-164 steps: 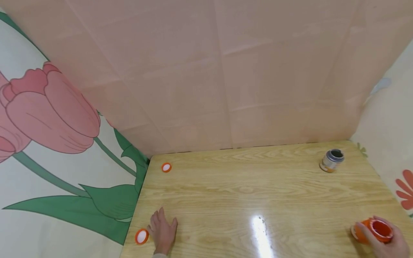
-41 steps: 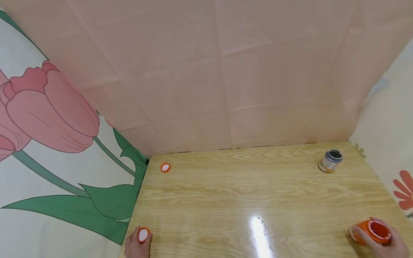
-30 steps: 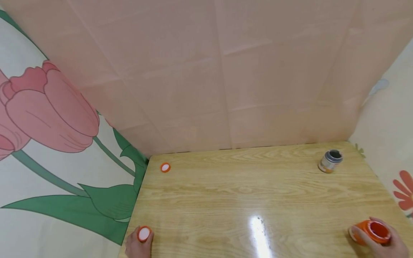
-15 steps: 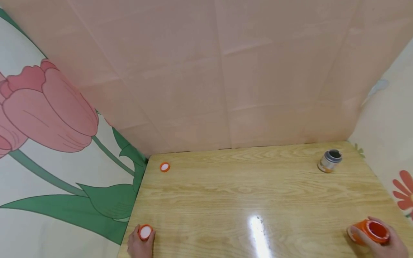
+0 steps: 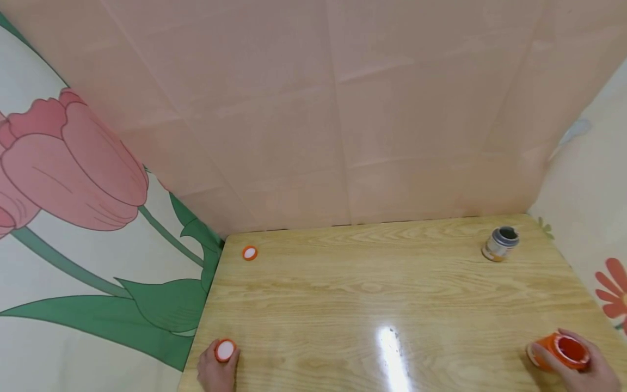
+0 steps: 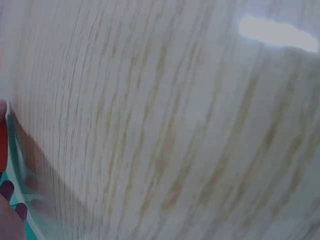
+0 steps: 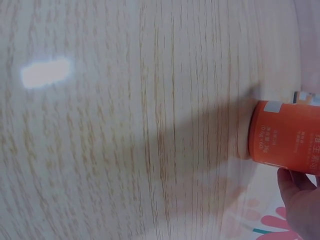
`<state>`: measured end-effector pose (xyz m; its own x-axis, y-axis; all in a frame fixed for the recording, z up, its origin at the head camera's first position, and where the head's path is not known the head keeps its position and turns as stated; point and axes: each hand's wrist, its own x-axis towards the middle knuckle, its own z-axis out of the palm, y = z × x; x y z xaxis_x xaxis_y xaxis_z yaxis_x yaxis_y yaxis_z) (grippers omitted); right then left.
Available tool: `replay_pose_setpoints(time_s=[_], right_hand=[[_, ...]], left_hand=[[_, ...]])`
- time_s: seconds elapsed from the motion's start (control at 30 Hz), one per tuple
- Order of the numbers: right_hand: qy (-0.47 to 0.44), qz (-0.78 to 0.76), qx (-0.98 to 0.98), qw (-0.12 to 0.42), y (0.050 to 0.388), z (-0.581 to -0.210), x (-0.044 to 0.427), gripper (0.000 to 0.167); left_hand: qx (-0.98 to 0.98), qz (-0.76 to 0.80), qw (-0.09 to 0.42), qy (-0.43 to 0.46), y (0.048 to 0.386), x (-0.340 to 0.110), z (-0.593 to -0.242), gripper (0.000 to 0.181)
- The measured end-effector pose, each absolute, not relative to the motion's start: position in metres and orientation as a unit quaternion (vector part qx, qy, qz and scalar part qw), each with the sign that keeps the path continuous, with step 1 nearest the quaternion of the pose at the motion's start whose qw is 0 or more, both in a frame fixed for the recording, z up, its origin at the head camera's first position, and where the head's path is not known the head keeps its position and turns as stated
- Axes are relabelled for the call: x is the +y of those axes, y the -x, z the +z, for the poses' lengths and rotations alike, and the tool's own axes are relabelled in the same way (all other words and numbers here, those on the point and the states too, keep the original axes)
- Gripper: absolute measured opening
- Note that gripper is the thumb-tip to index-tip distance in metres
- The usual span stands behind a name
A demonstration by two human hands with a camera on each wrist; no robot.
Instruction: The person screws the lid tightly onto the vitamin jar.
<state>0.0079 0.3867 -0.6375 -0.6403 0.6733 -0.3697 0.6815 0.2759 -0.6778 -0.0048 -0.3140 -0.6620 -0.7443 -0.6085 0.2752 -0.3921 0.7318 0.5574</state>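
At the lower left of the head view, my left hand (image 5: pixel 215 373) grips a round lid (image 5: pixel 225 350) with an orange rim and white centre. Thumb and fingers lie on either side of it. Only an orange edge of the lid (image 6: pixel 3 145) and some fingertips show in the left wrist view. At the lower right, my right hand (image 5: pixel 596 369) holds an orange jar (image 5: pixel 546 344) whose mouth is uncovered and red inside. In the right wrist view the printed jar (image 7: pixel 285 135) stands on the table, with the thumb against its side.
A second orange-rimmed lid (image 5: pixel 250 253) lies near the back left corner of the wood-grain table (image 5: pixel 372 283). Toward the back right stands a grey, uncapped jar (image 5: pixel 499 244). A pink cloth (image 5: pixel 343 136) hangs behind; flower-printed cloths flank the sides.
My left hand, earlier spread beside the near lid, now grips it. Over the last second, hand and lid have moved slightly right and away from me. My right hand and its jar look almost unmoved.
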Motion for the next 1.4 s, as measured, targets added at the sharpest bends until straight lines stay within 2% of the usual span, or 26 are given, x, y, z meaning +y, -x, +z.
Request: replay_pose_setpoints(time_s=[0.2,0.43,0.63,1.07,1.27,1.4], right_hand=[[-0.424,-0.432,0.796,-0.020,-0.009,-0.635,0.381,0.090],[-0.443,-0.412,0.796,-0.003,-0.011,-0.630,0.371,0.103],[-0.439,-0.425,0.792,0.013,-0.011,-0.625,0.367,0.106],[-0.453,-0.440,0.775,0.046,-0.007,-0.628,0.365,0.115],[-0.438,-0.443,0.781,0.042,-0.005,-0.626,0.360,0.110],[-0.430,-0.444,0.785,0.038,-0.005,-0.625,0.356,0.109]], left_hand=[[-0.903,-0.259,0.211,-0.271,0.007,-0.313,-0.661,0.059],[-0.906,-0.267,0.187,-0.271,0.008,-0.312,-0.657,0.059],[-0.905,-0.267,0.198,-0.265,0.009,-0.310,-0.658,0.064],[-0.919,-0.248,0.195,-0.235,0.013,-0.308,-0.666,0.061],[-0.919,-0.246,0.228,-0.208,0.013,-0.302,-0.673,0.061],[-0.920,-0.246,0.225,-0.208,0.014,-0.297,-0.672,0.061]])
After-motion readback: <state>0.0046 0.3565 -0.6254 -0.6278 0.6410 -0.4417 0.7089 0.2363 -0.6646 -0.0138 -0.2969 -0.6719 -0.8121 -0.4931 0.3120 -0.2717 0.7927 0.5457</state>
